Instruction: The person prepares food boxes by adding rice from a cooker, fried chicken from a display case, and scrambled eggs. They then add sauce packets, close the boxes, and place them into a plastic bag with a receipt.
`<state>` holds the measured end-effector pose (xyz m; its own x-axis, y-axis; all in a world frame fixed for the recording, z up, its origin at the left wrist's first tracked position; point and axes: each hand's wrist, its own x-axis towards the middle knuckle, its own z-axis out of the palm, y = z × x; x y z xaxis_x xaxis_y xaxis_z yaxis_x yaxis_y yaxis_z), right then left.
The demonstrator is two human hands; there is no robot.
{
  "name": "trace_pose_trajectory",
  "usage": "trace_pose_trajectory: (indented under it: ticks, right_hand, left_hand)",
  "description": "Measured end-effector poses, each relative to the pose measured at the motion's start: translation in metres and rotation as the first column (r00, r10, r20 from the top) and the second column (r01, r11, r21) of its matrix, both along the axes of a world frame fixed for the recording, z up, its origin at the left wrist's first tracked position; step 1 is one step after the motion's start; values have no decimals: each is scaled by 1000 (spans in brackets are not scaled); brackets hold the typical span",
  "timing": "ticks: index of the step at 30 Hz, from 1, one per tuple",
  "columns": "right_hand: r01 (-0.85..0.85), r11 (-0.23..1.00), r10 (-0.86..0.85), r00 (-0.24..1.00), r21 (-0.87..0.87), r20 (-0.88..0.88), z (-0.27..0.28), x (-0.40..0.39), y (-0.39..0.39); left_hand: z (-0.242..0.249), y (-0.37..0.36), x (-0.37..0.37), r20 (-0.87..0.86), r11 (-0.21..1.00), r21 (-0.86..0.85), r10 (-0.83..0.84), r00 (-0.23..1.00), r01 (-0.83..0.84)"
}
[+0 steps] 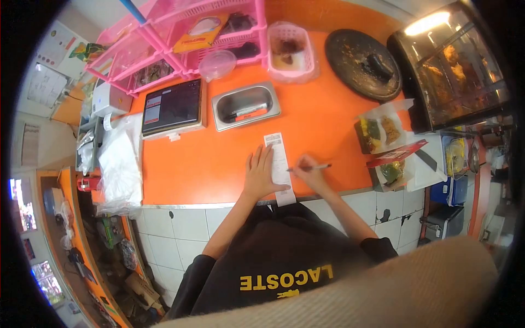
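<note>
A long white paper slip [280, 158] with print on it lies on the orange counter [202, 169], its lower end over the front edge. My left hand [260, 173] rests flat with fingers spread on the slip's left side. On the right, my right hand [308, 170] grips a dark pen [322, 167], with the tip end close to the slip's right edge. Behind the slip is a metal tray [220, 112] holding a marker with an orange label [251, 114]. A tablet [172, 106] on a stand is to its left.
White plastic bags [121, 164] lie at the left. Pink racks [164, 49], a pink basket [292, 71] and a round black lid [355, 65] are at the back. Open food boxes [383, 134] and a lit glass food cabinet [454, 65] stand right.
</note>
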<state>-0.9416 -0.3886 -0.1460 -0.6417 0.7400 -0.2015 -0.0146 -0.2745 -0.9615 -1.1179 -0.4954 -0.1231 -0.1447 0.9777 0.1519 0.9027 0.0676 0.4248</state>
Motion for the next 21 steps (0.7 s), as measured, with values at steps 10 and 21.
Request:
trace_pose_trajectory:
  ticks: [10, 21]
  right_hand:
    - [-16, 969, 8, 999, 246, 32, -2, -18, -20]
    - [104, 972, -118, 991, 212, 56, -12, -41, -12]
  left_hand:
    - [4, 2, 0, 2, 1000, 10, 8, 1000, -8]
    - [1, 2, -1, 12, 1000, -18, -1, 1000, 1]
